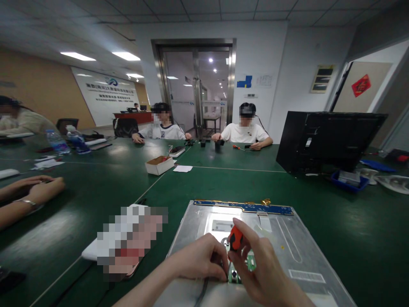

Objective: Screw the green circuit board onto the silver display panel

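A silver metal panel (281, 243) lies on the green table, with a blue circuit strip (223, 206) along its far edge. My right hand (263, 264) is closed on the orange and black handle of a screwdriver (236, 238), held upright over a small green circuit board (251, 261) on the panel. Just left of it, my left hand (204, 258) has its fingers bent together at the board's edge; whatever they pinch is hidden. A dark cable (201, 292) runs from under my left hand towards the near edge.
Left of the panel are a white device and a pinkish, blurred item (137, 247). Farther off stand a small white box (159, 165), bottles (76, 140) and a black monitor (329, 140). Another person's hands (38, 189) rest at left; two people sit opposite.
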`<state>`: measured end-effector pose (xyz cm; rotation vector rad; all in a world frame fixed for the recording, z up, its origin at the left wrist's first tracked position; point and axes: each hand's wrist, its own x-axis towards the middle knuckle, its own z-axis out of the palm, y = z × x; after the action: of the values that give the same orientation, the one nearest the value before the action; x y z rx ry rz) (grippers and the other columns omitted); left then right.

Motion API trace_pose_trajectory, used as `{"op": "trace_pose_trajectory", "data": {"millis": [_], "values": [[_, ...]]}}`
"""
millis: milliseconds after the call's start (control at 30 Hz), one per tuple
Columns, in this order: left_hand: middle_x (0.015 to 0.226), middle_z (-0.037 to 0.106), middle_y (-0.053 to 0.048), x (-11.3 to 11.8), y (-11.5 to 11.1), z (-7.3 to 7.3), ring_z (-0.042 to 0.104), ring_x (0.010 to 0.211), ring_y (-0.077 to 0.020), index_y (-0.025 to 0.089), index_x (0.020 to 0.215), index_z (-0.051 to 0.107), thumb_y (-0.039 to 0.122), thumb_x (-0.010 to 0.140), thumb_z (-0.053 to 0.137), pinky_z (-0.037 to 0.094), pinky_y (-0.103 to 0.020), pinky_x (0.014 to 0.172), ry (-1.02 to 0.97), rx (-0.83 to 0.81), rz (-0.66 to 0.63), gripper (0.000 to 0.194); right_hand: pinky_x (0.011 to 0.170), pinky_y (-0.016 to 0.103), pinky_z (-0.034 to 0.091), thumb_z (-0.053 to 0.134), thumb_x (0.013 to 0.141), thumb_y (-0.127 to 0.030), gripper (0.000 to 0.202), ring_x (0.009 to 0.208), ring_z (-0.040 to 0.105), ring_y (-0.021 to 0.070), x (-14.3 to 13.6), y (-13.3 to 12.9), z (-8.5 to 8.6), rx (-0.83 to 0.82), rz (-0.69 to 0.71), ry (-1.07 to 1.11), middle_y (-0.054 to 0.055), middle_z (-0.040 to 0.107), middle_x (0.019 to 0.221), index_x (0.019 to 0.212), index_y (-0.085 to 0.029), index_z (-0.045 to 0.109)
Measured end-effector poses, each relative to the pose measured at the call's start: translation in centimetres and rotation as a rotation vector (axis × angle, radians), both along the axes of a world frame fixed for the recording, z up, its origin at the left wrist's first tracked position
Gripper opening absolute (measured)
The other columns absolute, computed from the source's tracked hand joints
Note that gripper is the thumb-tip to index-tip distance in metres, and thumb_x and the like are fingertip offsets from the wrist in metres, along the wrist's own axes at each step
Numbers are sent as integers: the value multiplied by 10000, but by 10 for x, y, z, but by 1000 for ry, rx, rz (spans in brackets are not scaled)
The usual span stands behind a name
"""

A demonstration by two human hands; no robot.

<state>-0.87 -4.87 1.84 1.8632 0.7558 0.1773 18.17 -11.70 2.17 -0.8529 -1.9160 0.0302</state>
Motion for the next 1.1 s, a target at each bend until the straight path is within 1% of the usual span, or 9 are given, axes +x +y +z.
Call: {"op": "trace_pose_trajectory", "data": {"millis": [133, 267, 333, 500, 667, 733, 833, 967, 1100], "values": [[592, 574, 52, -1, 1, -3, 443, 534, -106, 181, 788, 789, 192, 695, 750, 306, -212, 495, -2, 18, -11, 102, 534, 310, 563, 421, 999, -216, 564, 585, 696, 179, 0, -2, -2, 30, -17, -7, 27, 734, 841, 1539, -246, 261], [612, 603, 37, -2, 3, -7, 455, 552, -112, 178, 782, 789, 291, 722, 784, 341, -213, 519, 9, 39, -30, 128, 527, 296, 556, 427, 1004, -212, 534, 564, 692, 170, -1, -3, -2, 60, -41, -12, 13, 732, 812, 1519, -245, 287], [616, 606, 33, -3, 4, -9, 457, 553, -115, 175, 772, 791, 307, 712, 788, 358, -219, 533, -5, 37, -35, 145, 531, 301, 561, 416, 1019, -229, 514, 557, 692, 171, -1, -3, -1, 64, -58, -16, 10, 732, 800, 1516, -247, 288], [630, 634, 27, -3, 5, -9, 479, 562, -123, 185, 796, 802, 202, 681, 745, 375, -222, 540, -6, 20, -29, 129, 483, 299, 556, 355, 1070, -344, 481, 509, 676, 182, -3, -2, 0, 90, -118, -29, -4, 704, 704, 1533, -250, 263], [580, 556, 65, -2, 4, -3, 458, 537, -106, 179, 735, 768, 104, 684, 711, 335, -211, 516, 1, -4, -55, 107, 468, 292, 556, 330, 1085, -389, 480, 480, 663, 179, -4, -1, 2, 110, -151, -27, -23, 687, 653, 1538, -259, 238], [575, 536, 72, -1, 4, -2, 451, 538, -102, 180, 713, 755, 99, 685, 708, 317, -207, 508, -7, 5, -69, 98, 470, 291, 560, 322, 1086, -384, 469, 485, 666, 179, -4, -1, 2, 114, -142, -30, -21, 691, 658, 1532, -260, 243], [589, 549, 63, -1, 5, -2, 451, 550, -105, 178, 714, 758, 124, 682, 712, 319, -209, 514, -19, 7, -75, 78, 485, 303, 570, 332, 1080, -367, 476, 504, 673, 182, -3, -3, 0, 108, -118, -34, 4, 715, 713, 1533, -245, 254], [567, 532, 58, -2, 3, -4, 395, 519, -106, 180, 783, 790, 184, 666, 732, 272, -220, 472, -1, -2, -30, 131, 512, 316, 578, 376, 1041, -268, 533, 560, 693, 189, 0, -4, -5, 69, -75, -20, 53, 739, 815, 1552, -202, 243], [565, 538, 49, -3, 2, -5, 382, 517, -110, 180, 805, 799, 192, 658, 731, 247, -228, 463, 10, 4, 2, 163, 520, 324, 580, 415, 1005, -219, 585, 562, 689, 193, 2, -4, -10, 66, -65, -12, 41, 726, 794, 1558, -202, 227]]}}
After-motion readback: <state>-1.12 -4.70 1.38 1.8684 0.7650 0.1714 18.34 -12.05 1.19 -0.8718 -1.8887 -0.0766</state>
